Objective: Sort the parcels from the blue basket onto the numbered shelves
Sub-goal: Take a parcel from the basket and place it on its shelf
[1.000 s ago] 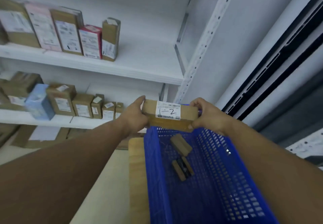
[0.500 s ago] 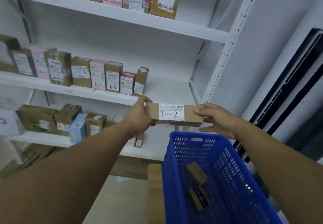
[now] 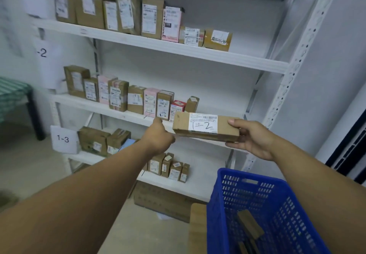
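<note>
Three white shelves (image 3: 178, 49) carry rows of parcels. One blue basket (image 3: 247, 176), lower right, holds at least two brown parcels (image 3: 250, 226). One long brown parcel (image 3: 182, 125), its white label handwritten "1-2", is held before the middle shelf's front edge. The right hand (image 3: 255, 139) pinches its right end between thumb and fingers. The left hand (image 3: 158, 137) is at its left end, fingers hidden.

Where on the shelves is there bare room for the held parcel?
The middle shelf is bare between the tilted box and the right upright; the top shelf is bare right of its last box. Both left halves are crowded.
</note>
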